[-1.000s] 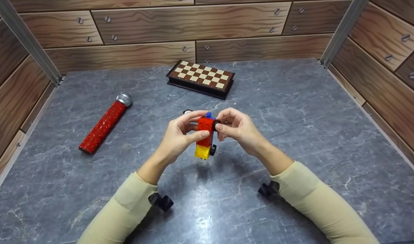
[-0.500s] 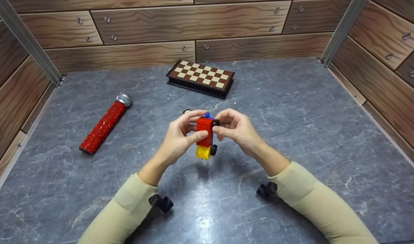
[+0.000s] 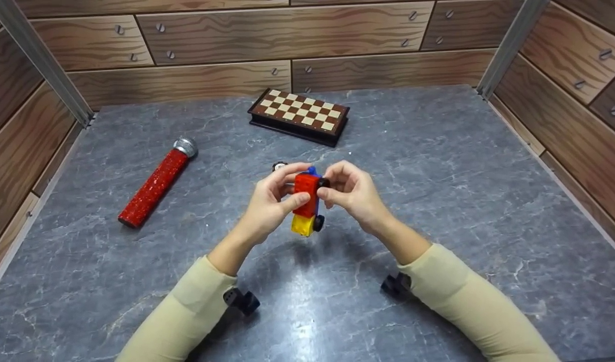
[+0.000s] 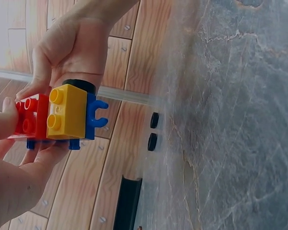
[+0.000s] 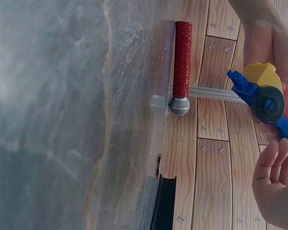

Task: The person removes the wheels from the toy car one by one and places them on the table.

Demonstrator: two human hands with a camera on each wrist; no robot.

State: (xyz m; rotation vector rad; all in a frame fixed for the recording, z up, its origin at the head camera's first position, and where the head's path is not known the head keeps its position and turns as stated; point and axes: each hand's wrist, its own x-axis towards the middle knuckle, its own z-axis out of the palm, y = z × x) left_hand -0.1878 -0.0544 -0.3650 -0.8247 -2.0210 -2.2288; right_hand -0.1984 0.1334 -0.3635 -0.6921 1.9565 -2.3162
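My left hand (image 3: 269,206) grips a toy brick car (image 3: 305,193), its thumb on the red brick (image 3: 302,183) and its other fingers at the far side. A yellow brick (image 4: 69,112) forms the end nearer me. Both bricks sit on a blue chassis (image 5: 249,91) with small hooks. The car is held above the table, long side pointing away from me. A black wheel (image 3: 318,222) is on its right side by the yellow end. My right hand (image 3: 355,196) pinches another black wheel (image 3: 324,182) at the far end, thumb just below it.
Beyond my left fingers a loose wheel (image 3: 278,166) lies on the table; the left wrist view shows two black wheels (image 4: 154,120) there. A folded checkerboard box (image 3: 299,115) is at the back. A red glittery microphone (image 3: 156,183) lies at left. Wood-patterned walls (image 3: 287,35) enclose the table.
The car has turned slightly, showing more of its right side wheels and blue chassis. My right thumb has shifted a little on the far wheel. Both hands stay nearly in place.
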